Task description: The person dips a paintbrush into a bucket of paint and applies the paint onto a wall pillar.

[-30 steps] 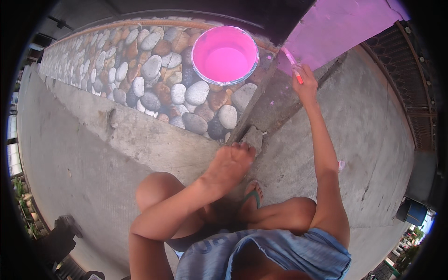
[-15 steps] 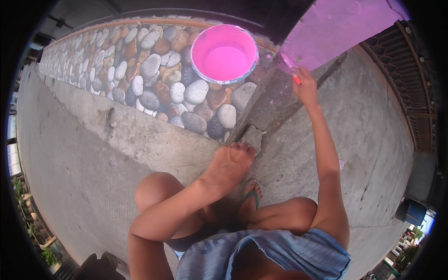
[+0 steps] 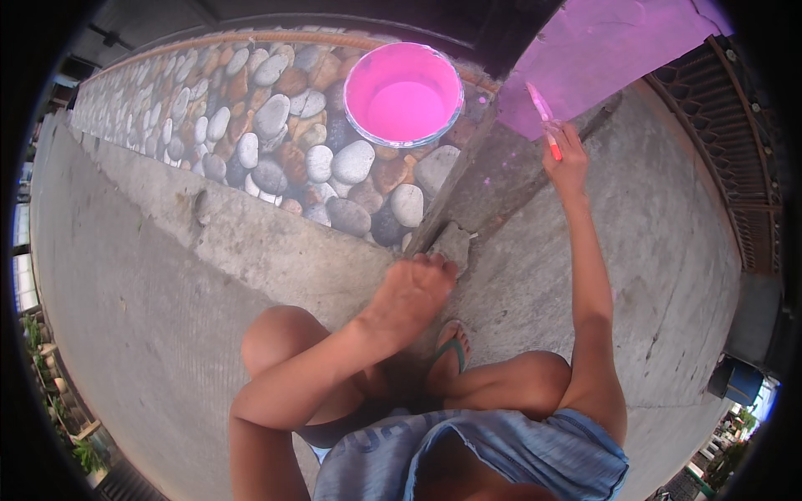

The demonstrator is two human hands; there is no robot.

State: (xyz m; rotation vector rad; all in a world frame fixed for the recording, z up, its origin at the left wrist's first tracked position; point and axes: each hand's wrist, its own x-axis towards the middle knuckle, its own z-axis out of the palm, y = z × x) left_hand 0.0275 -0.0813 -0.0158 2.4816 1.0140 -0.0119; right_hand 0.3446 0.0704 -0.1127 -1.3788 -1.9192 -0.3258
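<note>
My right hand (image 3: 568, 163) is closed around the red-orange handle of a paintbrush (image 3: 541, 107). The pink-coated end of the brush lies against the lower part of a wall surface (image 3: 610, 50) covered in pink paint. To the left, a round bucket (image 3: 359, 96) with a smeared rim holds bright pink paint (image 3: 408, 113); neither hand touches it. My left hand (image 3: 409, 292) hangs in front of my knees, back upward and fingers curled in. Nothing shows in it, though its palm is hidden.
The bucket stands on a ledge with a pebble pattern (image 3: 271, 117), bordered by a concrete edge (image 3: 242, 221). A broken lump of concrete (image 3: 453, 244) sits at its corner, near my sandalled foot (image 3: 451, 346). Pink drops spot the concrete below the painted wall. A dark metal grille (image 3: 743, 142) stands far right.
My right hand has moved slightly right and down with the paintbrush, whose tip shifted right along the pink surface. My left hand has stayed in place.
</note>
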